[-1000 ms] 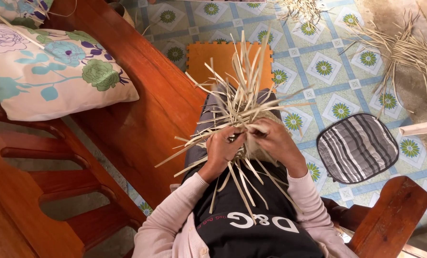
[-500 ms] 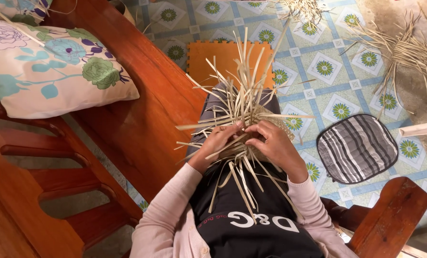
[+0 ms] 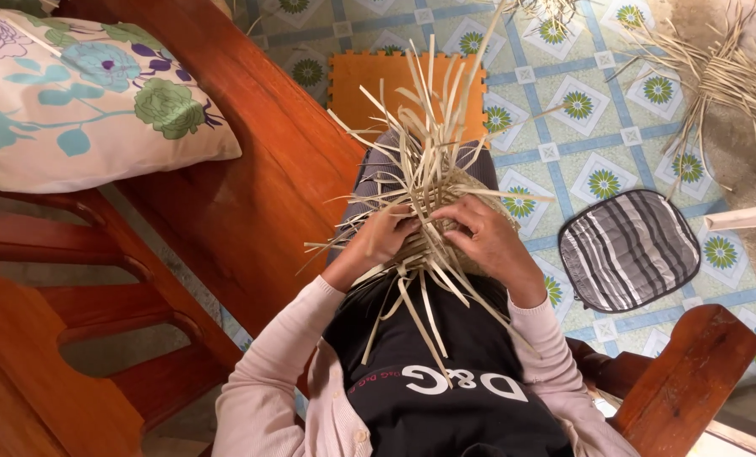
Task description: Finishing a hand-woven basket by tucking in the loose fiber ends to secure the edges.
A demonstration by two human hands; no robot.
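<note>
In the head view, a bundle of pale straw strips (image 3: 429,182) is held over the lap. It is gripped on one side by the left hand (image 3: 378,241) and on the other by the right hand (image 3: 488,241), fingers curled around the strips. A striped cushion (image 3: 630,248) lies on the tiled floor (image 3: 581,161) nearby.

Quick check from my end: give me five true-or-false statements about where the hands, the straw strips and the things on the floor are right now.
1. Both hands, left hand and right hand, are on the bundle of straw strips. True.
2. The striped cushion lies on the wooden bench. False: it lies on the tiled floor.
3. An orange foam mat lies on the floor beyond the knees. True.
4. The floral pillow rests in the person's lap. False: it sits on the wooden bench.
5. A loose pile of strips lies on the floor. True.
</note>
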